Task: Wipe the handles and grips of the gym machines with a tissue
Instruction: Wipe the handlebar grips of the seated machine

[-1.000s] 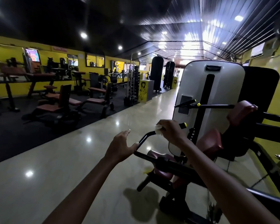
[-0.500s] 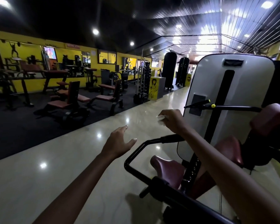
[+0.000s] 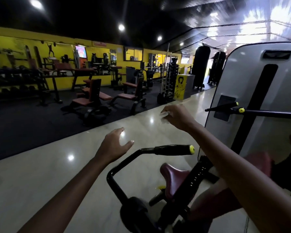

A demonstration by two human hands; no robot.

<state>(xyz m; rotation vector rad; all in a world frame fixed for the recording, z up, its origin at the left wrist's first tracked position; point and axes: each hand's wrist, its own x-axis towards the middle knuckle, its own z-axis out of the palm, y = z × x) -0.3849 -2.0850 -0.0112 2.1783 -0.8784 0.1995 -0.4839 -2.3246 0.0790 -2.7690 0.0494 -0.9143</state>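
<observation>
Glossy gym floor (image 3: 40, 182), right hand (image 3: 176, 117) pinching tissue (image 3: 164, 115) now lifted off handle (image 3: 173, 150), left hand (image 3: 115, 143) spread

the tissue (image 3: 164, 115) is white. the near handle (image 3: 173, 150) is black with a yellow end cap, and the far handle (image 3: 223, 107) is black with yellow tips. the seat pad (image 3: 172, 178) is maroon. the weight-stack cover (image 3: 259, 91) is pale grey with a black stripe. the wall (image 3: 3, 42) is yellow, the floor (image 3: 32, 182) glossy cream, the mat (image 3: 23, 121) black.
</observation>
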